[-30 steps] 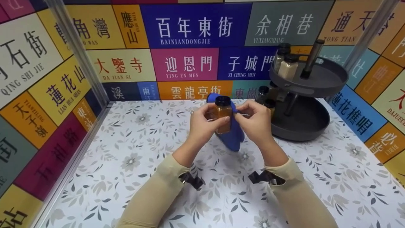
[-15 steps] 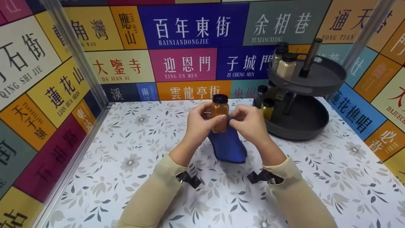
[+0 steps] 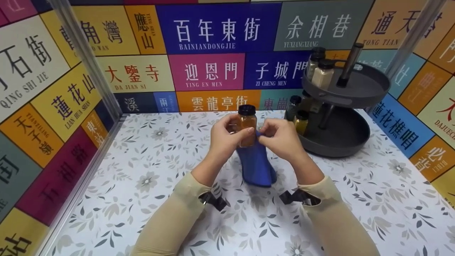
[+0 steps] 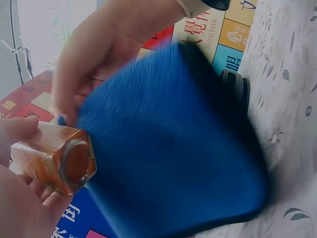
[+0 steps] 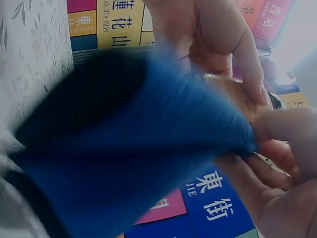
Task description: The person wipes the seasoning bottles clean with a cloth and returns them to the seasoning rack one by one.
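Note:
A glass spice jar [image 3: 246,124] with a black lid and orange-brown powder stands upright in my left hand [image 3: 227,137], thumb across its front and fingers behind. In the left wrist view the base of the spice jar [image 4: 77,161] faces the camera. My right hand [image 3: 280,137] pinches a corner of a blue cloth [image 3: 256,165] between thumb and fingers. The cloth hangs down behind and below the jar, its dark-edged lower end over the table. In the right wrist view the blue cloth [image 5: 163,124] is blurred and covers part of the jar.
A dark grey two-tier rack [image 3: 334,147] stands at the right rear. Its upper tier [image 3: 366,85] bears jars, one a pale-powder jar [image 3: 322,75]; the lower tier bears several more, including a yellow jar [image 3: 301,122]. A floral table [image 3: 142,213] lies beneath, with printed walls [image 3: 217,28] around it.
The cloth has swung from beside the jar, where part stood above it, to hanging lower in front of my hands. My right hand has moved slightly down and left; the jar has shifted slightly left.

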`<state>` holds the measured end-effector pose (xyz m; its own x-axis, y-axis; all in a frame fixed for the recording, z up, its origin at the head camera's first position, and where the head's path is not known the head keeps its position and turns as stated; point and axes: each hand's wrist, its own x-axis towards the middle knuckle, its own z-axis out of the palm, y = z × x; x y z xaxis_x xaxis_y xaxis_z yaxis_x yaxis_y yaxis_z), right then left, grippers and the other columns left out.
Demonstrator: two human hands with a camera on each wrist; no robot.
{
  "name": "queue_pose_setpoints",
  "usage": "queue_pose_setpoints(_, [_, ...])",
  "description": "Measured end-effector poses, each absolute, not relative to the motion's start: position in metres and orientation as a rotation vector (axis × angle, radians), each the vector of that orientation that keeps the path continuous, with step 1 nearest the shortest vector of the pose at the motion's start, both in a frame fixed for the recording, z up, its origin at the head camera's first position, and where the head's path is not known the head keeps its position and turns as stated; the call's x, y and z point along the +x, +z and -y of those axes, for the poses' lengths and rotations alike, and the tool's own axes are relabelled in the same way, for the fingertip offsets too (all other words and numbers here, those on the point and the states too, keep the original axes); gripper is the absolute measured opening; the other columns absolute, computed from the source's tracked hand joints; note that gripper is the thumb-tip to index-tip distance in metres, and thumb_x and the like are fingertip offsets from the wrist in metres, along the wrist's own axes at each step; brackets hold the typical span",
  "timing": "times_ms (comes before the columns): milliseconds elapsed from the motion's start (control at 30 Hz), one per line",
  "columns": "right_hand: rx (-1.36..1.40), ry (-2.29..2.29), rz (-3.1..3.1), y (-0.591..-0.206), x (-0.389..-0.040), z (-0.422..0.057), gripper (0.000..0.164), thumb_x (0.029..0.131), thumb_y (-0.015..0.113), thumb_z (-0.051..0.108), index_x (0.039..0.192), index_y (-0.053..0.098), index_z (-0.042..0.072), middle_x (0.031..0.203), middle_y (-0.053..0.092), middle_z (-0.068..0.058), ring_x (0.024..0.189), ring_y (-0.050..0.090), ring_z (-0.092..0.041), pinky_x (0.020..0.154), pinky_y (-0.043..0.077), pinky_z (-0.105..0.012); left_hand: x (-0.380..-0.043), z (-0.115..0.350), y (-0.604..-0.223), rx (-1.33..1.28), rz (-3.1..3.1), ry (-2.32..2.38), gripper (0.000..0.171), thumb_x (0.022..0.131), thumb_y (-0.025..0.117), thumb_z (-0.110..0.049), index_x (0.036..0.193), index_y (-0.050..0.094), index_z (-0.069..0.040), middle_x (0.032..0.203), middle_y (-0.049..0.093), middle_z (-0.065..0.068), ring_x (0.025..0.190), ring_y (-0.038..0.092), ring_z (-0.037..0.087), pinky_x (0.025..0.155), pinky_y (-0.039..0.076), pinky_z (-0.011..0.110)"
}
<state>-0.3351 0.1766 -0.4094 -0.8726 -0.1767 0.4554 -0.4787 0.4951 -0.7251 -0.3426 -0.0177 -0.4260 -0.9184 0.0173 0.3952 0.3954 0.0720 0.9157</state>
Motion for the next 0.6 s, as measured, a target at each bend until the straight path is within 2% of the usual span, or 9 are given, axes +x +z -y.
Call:
queue_pose_setpoints(100, [0.593, 1.285, 2.541, -0.4095, -0.3362, -0.1769, 0.007, 0.082, 0.075, 0.003, 0.08, 0.07, 0.008, 0.08, 0.075, -0.007, 0.069, 0.066, -0.018, 0.064, 0.053, -0.028, -0.3432, 0.0195, -0.4249, -0.409, 2.057, -1.915, 0.05, 0.084, 0.09, -0.02, 0.127, 0.073, -0.003, 0.117, 0.076, 0.015, 0.103, 0.072, 0.024, 0.093, 0.062, 0.034])
queue_pose_setpoints(233, [0.534, 1.321, 2.487, -0.4079, -0.3348, -0.1744, 0.007, 0.084, 0.074, 0.001, 0.081, 0.072, 0.007, 0.083, 0.077, -0.008, 0.07, 0.068, -0.017, 0.065, 0.055, -0.026, -0.3442, 0.0193, -0.4253, -0.429, 2.059, -1.917, 0.049, 0.085, 0.089, -0.021, 0.127, 0.072, -0.003, 0.117, 0.076, 0.014, 0.102, 0.072, 0.022, 0.093, 0.061, 0.033])
queue_pose_setpoints(367, [0.443, 1.381, 2.215, -0.4056, -0.3313, -0.1699, 0.006, 0.087, 0.076, -0.002, 0.085, 0.075, 0.004, 0.09, 0.079, -0.009, 0.078, 0.075, -0.013, 0.07, 0.061, -0.02, -0.3444, 0.0177, -0.4268, -0.477, 2.106, -1.94, 0.047, 0.086, 0.089, -0.022, 0.126, 0.072, -0.004, 0.114, 0.075, 0.013, 0.099, 0.071, 0.019, 0.091, 0.06, 0.031])
queue_pose_setpoints(500, [0.489, 1.501, 1.912, -0.4049, -0.3294, -0.1672, 0.005, 0.087, 0.078, -0.008, 0.088, 0.074, -0.005, 0.098, 0.08, -0.014, 0.092, 0.08, -0.02, 0.077, 0.064, -0.025, -0.3425, 0.0163, -0.4275, -0.508, 2.143, -1.983, 0.046, 0.087, 0.089, -0.021, 0.126, 0.072, -0.006, 0.113, 0.074, 0.012, 0.1, 0.072, 0.02, 0.093, 0.061, 0.033])
queue_pose_setpoints(600, [0.521, 1.533, 1.871, -0.4049, -0.3298, -0.1685, 0.006, 0.087, 0.078, -0.009, 0.089, 0.074, -0.006, 0.099, 0.079, -0.013, 0.097, 0.08, -0.024, 0.08, 0.065, -0.028, -0.3411, 0.0154, -0.4263, -0.489, 2.148, -1.976, 0.046, 0.086, 0.089, -0.022, 0.126, 0.072, -0.007, 0.114, 0.074, 0.01, 0.102, 0.072, 0.02, 0.096, 0.061, 0.034])
